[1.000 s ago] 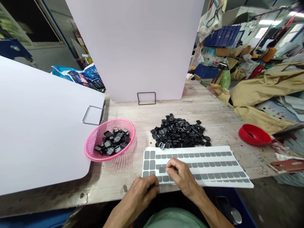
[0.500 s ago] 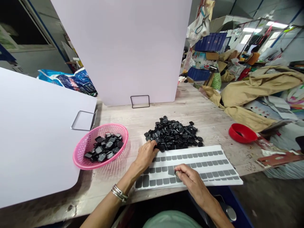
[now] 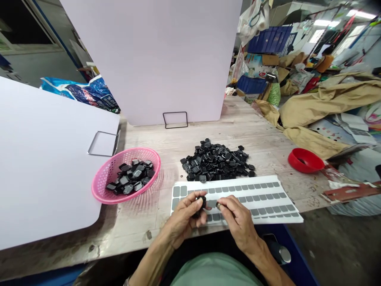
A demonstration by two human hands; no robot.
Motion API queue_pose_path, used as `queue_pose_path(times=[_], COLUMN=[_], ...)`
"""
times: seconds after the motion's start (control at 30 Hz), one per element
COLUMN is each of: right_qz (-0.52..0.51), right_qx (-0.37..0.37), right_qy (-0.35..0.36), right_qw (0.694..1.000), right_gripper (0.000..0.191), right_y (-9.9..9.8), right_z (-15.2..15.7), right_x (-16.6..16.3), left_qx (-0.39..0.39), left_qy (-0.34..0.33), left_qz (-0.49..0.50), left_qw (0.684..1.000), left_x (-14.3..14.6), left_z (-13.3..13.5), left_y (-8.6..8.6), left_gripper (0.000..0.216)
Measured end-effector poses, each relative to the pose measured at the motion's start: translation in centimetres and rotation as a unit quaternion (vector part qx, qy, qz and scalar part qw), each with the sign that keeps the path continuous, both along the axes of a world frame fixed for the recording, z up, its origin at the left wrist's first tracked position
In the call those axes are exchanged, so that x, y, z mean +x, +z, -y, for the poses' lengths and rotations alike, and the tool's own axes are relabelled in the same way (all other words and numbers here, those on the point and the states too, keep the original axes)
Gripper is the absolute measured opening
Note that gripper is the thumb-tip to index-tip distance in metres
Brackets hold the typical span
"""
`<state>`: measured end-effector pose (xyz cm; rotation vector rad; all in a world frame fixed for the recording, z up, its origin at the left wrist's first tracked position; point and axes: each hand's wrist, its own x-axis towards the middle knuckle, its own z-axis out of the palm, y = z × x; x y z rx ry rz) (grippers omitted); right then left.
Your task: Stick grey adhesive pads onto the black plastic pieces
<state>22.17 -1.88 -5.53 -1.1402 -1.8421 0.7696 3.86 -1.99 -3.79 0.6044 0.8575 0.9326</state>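
Observation:
My left hand (image 3: 186,216) is closed on a small black plastic part (image 3: 201,202), held over the white sticker sheet (image 3: 268,198). My right hand (image 3: 235,218) pinches a grey sticker (image 3: 212,203) right beside that part, the two nearly touching. The sheet carries rows of grey rectangular stickers and lies at the wooden table's near edge. Just beyond it sits a heap of black plastic parts (image 3: 216,163). A pink basket (image 3: 126,178) to the left holds several black parts with grey faces.
A white board (image 3: 44,167) stands on a wire stand at the left, and a taller white board (image 3: 154,59) at the back. A red bowl (image 3: 306,161) sits at the right. Tan cloth, papers and clutter fill the far right.
My left hand drew back from the black heap with a part and met my right hand over the sheet. My right hand lifted a grey sticker off the sheet.

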Motion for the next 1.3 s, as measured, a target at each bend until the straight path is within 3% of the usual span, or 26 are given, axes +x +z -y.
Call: queue_pose_path(times=[0.13,0.3,1.03,1.3], right_qz=[0.017,0.024,0.112,0.149], right_qx=[0.023,0.042,0.068,0.076], right_qy=[0.007,0.025,0.046,0.026], right_qw=[1.0,0.999,0.99,0.986], right_gripper=[0.019,0.019,0.021,0.023], right_y=[-0.2,-0.2,-0.1,-0.6], right_z=[0.4,0.9,1.0,1.3], right_x=[-0.3,-0.7,-0.5,-0.8], left_qx=[-0.024,-0.003,-0.01,-0.016], left_qy=[-0.008,-0.001,-0.026,0.003], left_qz=[0.02,0.012,-0.006,-0.037], left_qw=[0.999,1.0,1.0,0.999], left_x=[0.1,0.3,0.5,0.9], left_z=[1.3,1.7,1.6,1.9], left_y=[-0.8,-1.1,-1.8,-1.7], left_gripper=[0.051,0.042,0.042,0.041])
